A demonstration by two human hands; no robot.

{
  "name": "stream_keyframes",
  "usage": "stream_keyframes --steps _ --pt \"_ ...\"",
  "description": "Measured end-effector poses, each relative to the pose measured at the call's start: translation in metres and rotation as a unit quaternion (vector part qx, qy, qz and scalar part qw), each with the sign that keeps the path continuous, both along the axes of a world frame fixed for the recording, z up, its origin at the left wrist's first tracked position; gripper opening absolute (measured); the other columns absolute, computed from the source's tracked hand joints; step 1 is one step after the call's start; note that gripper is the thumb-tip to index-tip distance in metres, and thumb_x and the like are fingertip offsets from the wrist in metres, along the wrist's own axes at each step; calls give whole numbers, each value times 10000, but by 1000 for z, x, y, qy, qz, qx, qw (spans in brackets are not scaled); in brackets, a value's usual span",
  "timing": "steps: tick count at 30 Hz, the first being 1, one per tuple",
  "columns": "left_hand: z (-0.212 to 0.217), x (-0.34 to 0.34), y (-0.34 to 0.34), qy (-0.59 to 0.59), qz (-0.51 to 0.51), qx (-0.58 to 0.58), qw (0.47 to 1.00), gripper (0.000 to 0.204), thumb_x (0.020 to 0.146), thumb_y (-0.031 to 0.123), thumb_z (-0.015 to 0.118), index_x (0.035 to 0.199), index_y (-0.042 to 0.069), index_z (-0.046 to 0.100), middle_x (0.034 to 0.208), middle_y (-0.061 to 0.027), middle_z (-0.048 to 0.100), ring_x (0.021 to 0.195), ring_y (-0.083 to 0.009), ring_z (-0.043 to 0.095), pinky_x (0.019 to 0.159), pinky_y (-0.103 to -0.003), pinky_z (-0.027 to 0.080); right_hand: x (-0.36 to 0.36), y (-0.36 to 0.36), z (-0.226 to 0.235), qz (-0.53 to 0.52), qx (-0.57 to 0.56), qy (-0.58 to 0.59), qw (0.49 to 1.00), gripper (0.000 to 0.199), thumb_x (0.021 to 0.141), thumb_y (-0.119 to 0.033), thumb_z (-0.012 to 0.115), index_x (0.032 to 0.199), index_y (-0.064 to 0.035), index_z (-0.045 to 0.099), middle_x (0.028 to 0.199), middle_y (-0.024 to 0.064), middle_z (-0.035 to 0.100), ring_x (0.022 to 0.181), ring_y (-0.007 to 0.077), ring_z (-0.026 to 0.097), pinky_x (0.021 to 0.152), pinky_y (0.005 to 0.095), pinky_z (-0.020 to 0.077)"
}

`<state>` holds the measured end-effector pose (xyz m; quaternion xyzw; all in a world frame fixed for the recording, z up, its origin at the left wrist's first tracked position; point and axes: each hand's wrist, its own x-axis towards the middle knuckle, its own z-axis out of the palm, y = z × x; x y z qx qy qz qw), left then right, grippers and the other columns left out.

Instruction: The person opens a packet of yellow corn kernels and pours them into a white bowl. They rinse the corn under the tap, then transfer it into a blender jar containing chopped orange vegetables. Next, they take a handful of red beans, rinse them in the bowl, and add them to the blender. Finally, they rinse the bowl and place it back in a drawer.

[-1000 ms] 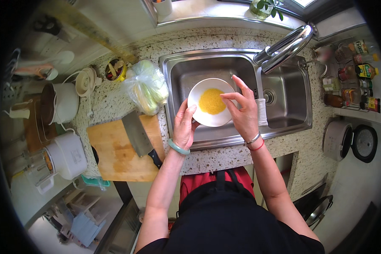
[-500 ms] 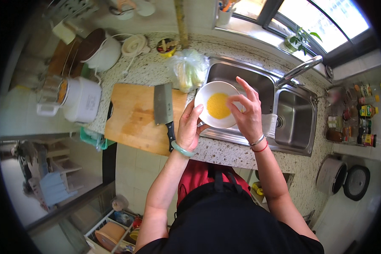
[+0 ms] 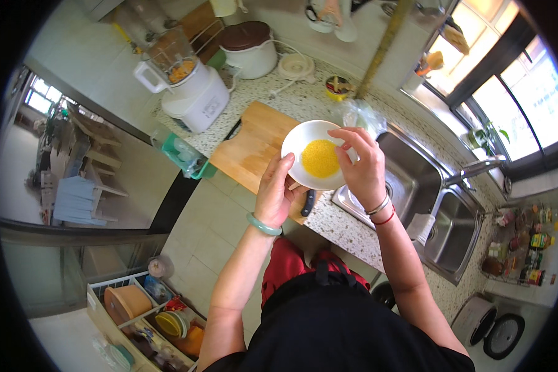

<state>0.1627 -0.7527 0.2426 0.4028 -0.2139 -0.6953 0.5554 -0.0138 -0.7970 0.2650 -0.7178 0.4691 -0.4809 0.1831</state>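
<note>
From the head view, the left hand (image 3: 278, 191) rises from a bent forearm wearing a pale green bangle (image 3: 264, 225), its grip closed on the near rim of a white bowl (image 3: 314, 154) with the thumb along the edge and the fingers underneath. The right hand (image 3: 361, 162) comes in from the other side, wrist cocked, its curled fingers hooked over the far rim so that its grip holds the bowl too. The bowl, with yellow grains (image 3: 320, 159) at its bottom, is held level above the bench (image 3: 304, 102), over the near end of the wooden cutting board (image 3: 254, 142) and just left of the steel sink (image 3: 409, 180).
</note>
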Motion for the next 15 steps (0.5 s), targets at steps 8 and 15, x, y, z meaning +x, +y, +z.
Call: stream_keyframes --steps 8,15 --pt "42 129 -36 -16 24 -28 999 424 971 340 562 1323 106 523 1154 -52 629 1022 -172 651 843 -374 579 128 -51 45 71 -55 -15 996 205 776 37 662 961 -48 682 904 91 650 688 219 622 678 310 514" --pt "94 240 -84 -68 34 -73 994 424 980 342 536 1313 80 522 1147 -67 624 1007 -180 654 822 -384 592 248 -102 84 94 -127 -36 987 109 821 5 662 919 -33 688 853 108 636 693 230 638 629 309 516"
